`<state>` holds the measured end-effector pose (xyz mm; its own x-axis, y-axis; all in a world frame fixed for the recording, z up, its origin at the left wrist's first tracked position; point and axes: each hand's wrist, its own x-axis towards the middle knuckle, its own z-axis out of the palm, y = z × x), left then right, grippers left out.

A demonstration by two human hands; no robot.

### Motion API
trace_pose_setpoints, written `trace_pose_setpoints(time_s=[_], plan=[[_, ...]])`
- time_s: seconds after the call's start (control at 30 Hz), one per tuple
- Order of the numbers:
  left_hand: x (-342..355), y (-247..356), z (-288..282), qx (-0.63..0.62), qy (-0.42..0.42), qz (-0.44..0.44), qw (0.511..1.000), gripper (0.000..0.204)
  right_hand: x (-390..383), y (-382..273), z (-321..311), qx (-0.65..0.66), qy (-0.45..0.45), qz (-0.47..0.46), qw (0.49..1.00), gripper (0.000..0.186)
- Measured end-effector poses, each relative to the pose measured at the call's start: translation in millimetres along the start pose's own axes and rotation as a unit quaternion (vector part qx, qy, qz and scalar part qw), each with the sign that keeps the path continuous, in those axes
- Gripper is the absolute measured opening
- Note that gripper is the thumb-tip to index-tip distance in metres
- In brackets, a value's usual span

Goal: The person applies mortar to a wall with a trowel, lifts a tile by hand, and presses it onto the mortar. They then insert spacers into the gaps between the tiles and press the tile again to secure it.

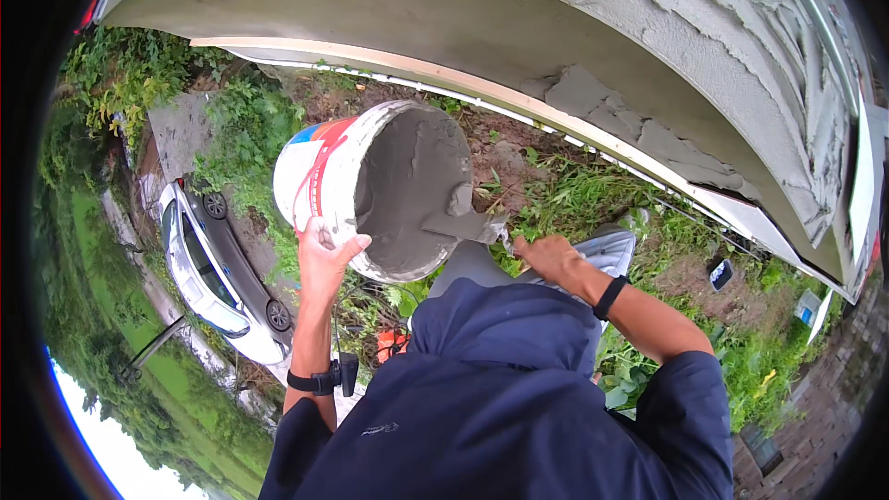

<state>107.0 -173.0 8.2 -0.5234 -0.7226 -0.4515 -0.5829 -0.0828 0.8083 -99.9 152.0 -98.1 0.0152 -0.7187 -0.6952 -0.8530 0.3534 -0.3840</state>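
Observation:
A white plastic bucket with a red and blue print is tilted in front of me, its mouth facing right. Grey mortar coats its inside. My left hand grips the bucket at its near side, thumb by the rim. In my right hand is a trowel, its handle mostly hidden by the fingers. The mortar-smeared blade reaches left into the bucket's mouth, against the mortar there.
A wall curves across the top, with rough wet mortar at upper right and a pale strip along its foot. Weeds and soil lie below. A white car stands left; a phone lies on the ground at right.

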Motion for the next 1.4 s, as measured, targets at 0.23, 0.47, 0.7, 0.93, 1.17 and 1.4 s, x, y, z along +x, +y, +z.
trace_pose_setpoints(time_s=[0.23,0.47,0.7,0.93,1.17,1.4], plan=[[-16.6,16.1,-0.8,0.071,-0.026,0.049,0.996,0.042,15.8,33.9,-19.7,-0.044,0.068,0.047,0.996,0.025],[-27.3,33.2,5.9,0.038,-0.011,0.052,0.998,0.044,-6.9,78.0,-22.2,-0.097,0.180,0.114,0.972,0.028],[-11.8,-7.4,6.1,-0.056,-0.025,0.033,0.998,0.038,-104.1,173.5,-22.5,-0.091,0.264,0.228,0.933,0.029],[-4.7,-47.8,19.3,-0.062,-0.030,-0.080,0.994,0.031,-258.9,273.3,-20.1,-0.099,0.165,0.299,0.935,0.045],[-19.2,-63.4,39.9,-0.083,-0.005,-0.066,0.994,0.022,-292.6,275.7,-88.1,-0.006,0.106,0.306,0.946,0.030],[-30.2,-64.1,47.2,-0.131,0.010,-0.048,0.990,0.023,-254.1,247.7,-133.5,0.035,0.117,0.249,0.961,0.028]])
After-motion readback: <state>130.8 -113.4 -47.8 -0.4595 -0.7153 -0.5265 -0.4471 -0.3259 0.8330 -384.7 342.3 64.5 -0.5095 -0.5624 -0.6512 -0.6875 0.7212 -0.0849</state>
